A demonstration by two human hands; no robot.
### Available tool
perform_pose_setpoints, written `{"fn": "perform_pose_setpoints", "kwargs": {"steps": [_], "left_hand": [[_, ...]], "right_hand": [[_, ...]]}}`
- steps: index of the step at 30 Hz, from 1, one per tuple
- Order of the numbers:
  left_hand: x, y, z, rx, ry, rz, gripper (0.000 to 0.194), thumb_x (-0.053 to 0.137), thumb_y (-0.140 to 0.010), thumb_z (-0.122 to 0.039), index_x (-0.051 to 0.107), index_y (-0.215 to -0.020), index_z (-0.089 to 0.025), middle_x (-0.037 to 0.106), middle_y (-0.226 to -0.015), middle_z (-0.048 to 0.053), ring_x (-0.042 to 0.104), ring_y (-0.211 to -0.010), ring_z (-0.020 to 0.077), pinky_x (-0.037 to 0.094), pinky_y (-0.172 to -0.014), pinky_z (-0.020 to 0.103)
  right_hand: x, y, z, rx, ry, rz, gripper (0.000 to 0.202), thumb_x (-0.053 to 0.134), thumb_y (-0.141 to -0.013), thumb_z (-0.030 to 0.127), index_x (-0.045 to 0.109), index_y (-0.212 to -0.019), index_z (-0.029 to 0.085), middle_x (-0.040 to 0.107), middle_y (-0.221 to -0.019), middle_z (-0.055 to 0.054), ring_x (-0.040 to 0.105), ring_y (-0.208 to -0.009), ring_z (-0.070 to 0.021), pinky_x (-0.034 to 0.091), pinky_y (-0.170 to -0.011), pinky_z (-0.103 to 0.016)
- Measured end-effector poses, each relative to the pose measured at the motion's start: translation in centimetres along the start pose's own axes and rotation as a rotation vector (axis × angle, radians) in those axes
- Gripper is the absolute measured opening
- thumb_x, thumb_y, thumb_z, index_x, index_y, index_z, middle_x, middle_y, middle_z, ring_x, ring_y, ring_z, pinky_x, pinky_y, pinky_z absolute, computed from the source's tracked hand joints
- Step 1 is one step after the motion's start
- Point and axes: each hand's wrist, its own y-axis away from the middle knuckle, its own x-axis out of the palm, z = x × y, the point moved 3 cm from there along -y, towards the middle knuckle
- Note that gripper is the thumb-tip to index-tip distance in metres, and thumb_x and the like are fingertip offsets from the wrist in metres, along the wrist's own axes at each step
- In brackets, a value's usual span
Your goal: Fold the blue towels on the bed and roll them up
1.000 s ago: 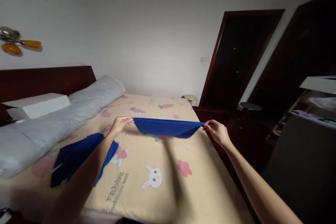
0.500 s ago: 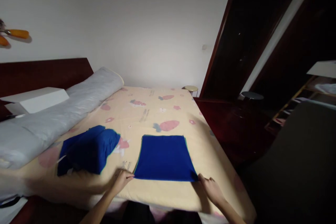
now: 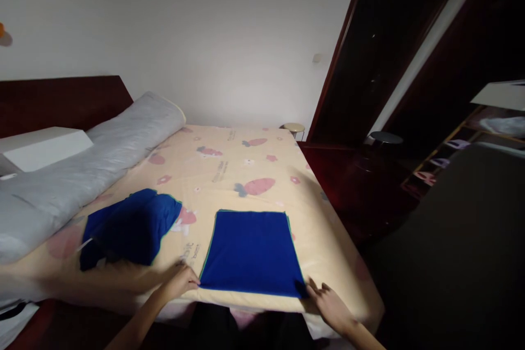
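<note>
A blue cloth (image 3: 252, 251) with green edging lies flat and nearly square on the bed. At its near left corner my left hand (image 3: 182, 283) is closed, the fingertips pinching the hem. My right hand (image 3: 328, 303) is at the near right corner, thumb and finger on the fabric and the other fingers bent. To the left lies a second blue cloth (image 3: 131, 229), crumpled, with a small white tag showing at its side; neither hand touches it.
Under the cloths is the bed (image 3: 229, 180) with a patterned sheet. A grey rolled quilt (image 3: 118, 145) lies along the left, with a white box (image 3: 47, 147) by the headboard (image 3: 61, 101). Stools (image 3: 294, 127), a shelf (image 3: 463, 142) and a dark chair-like shape (image 3: 447, 240) stand beyond the right side.
Both hands have drawn the flat cloth's near edge closer to the bed's front edge, and the cloth appears longer front to back. The view has shifted slightly. The crumpled cloth stays in place.
</note>
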Motion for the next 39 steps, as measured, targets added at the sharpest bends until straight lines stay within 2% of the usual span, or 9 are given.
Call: {"fn": "perform_pose_setpoints", "kwargs": {"steps": [5, 8, 11, 15, 18, 21, 26, 30, 39], "left_hand": [[-0.2, -2.7, -5.4, 0.046, -0.15, -0.162, 0.052, 0.04, -0.093, -0.055, 0.076, -0.075, -0.023, 0.075, -0.082, 0.008, 0.067, -0.088, 0.0253, 0.043, -0.091, 0.039], [3.6, -5.9, -10.7, 0.019, -0.194, -0.316, 0.049, 0.023, -0.099, -0.032, 0.062, -0.127, -0.023, 0.064, -0.13, 0.011, 0.056, -0.122, 0.0253, 0.038, -0.104, 0.041], [9.1, -8.0, -13.5, 0.075, -0.277, -0.381, 0.053, 0.026, -0.097, -0.025, 0.034, -0.149, -0.024, 0.046, -0.151, 0.007, 0.04, -0.139, 0.0223, 0.033, -0.112, 0.042], [12.3, -7.0, -9.5, 0.017, -0.355, -0.329, 0.055, 0.027, -0.098, -0.041, 0.022, -0.151, -0.028, 0.033, -0.157, 0.003, 0.033, -0.143, 0.0218, 0.03, -0.116, 0.046], [10.6, -4.7, -4.2, -0.149, -0.397, -0.336, 0.057, 0.027, -0.097, -0.046, 0.021, -0.151, -0.028, 0.028, -0.158, 0.002, 0.029, -0.145, 0.0238, 0.026, -0.117, 0.052], [8.8, -3.5, -2.4, -0.15, -0.434, -0.354, 0.058, 0.032, -0.095, -0.046, 0.024, -0.15, -0.027, 0.028, -0.157, 0.002, 0.029, -0.145, 0.0259, 0.02, -0.118, 0.057], [9.3, -5.5, -7.8, 0.018, -0.416, -0.505, 0.057, 0.029, -0.098, -0.033, 0.011, -0.152, -0.026, 0.029, -0.157, 0.004, 0.03, -0.145, 0.0238, 0.024, -0.118, 0.052], [12.2, -7.9, -12.5, 0.14, -0.354, -0.447, 0.06, 0.027, -0.097, -0.023, 0.002, -0.151, -0.027, 0.027, -0.158, 0.004, 0.03, -0.144, 0.0215, 0.03, -0.117, 0.047], [14.7, -8.5, -12.6, 0.123, -0.323, -0.304, 0.055, 0.026, -0.098, -0.029, 0.007, -0.15, -0.029, 0.026, -0.158, 0.003, 0.03, -0.145, 0.0234, 0.031, -0.117, 0.051]], "right_hand": [[-2.9, -5.7, 1.5, 0.146, -0.129, -0.192, 0.045, 0.034, -0.099, 0.04, 0.055, -0.13, 0.015, 0.071, -0.111, -0.014, 0.068, -0.095, -0.024, 0.051, -0.088, -0.038], [-2.5, -11.4, 5.3, 0.228, -0.195, -0.256, 0.051, 0.029, -0.1, 0.041, 0.046, -0.141, 0.017, 0.057, -0.137, -0.015, 0.057, -0.123, -0.0253, 0.046, -0.101, -0.041], [0.3, -14.6, 9.2, 0.242, -0.252, -0.211, 0.053, 0.027, -0.1, 0.042, 0.033, -0.149, 0.023, 0.036, -0.155, -0.009, 0.037, -0.14, -0.0234, 0.038, -0.11, -0.044], [4.3, -11.8, 8.1, 0.31, -0.263, -0.153, 0.056, 0.031, -0.097, 0.054, 0.033, -0.148, 0.031, 0.032, -0.156, -0.005, 0.03, -0.144, -0.0236, 0.03, -0.116, -0.048], [5.6, -7.2, 3.9, 0.463, -0.23, -0.154, 0.06, 0.029, -0.097, 0.056, 0.03, -0.15, 0.028, 0.029, -0.157, -0.006, 0.027, -0.145, -0.0241, 0.025, -0.117, -0.052], [5.4, -5.2, 1.8, 0.517, -0.201, -0.139, 0.065, 0.028, -0.095, 0.06, 0.031, -0.15, 0.024, 0.029, -0.157, -0.007, 0.024, -0.146, -0.0256, 0.022, -0.118, -0.054], [3.3, -9.4, 5.7, 0.515, -0.19, -0.249, 0.059, 0.024, -0.098, 0.049, 0.029, -0.151, 0.023, 0.025, -0.158, -0.007, 0.023, -0.146, -0.0256, 0.024, -0.117, -0.054], [3.3, -13.5, 10.7, 0.345, -0.295, -0.193, 0.053, 0.025, -0.099, 0.035, 0.026, -0.151, 0.026, 0.024, -0.157, -0.003, 0.024, -0.146, -0.0227, 0.027, -0.117, -0.048], [4.8, -13.7, 12.1, 0.268, -0.335, -0.086, 0.053, 0.025, -0.1, 0.043, 0.027, -0.15, 0.026, 0.023, -0.157, -0.003, 0.023, -0.146, -0.0224, 0.025, -0.119, -0.046]]}}
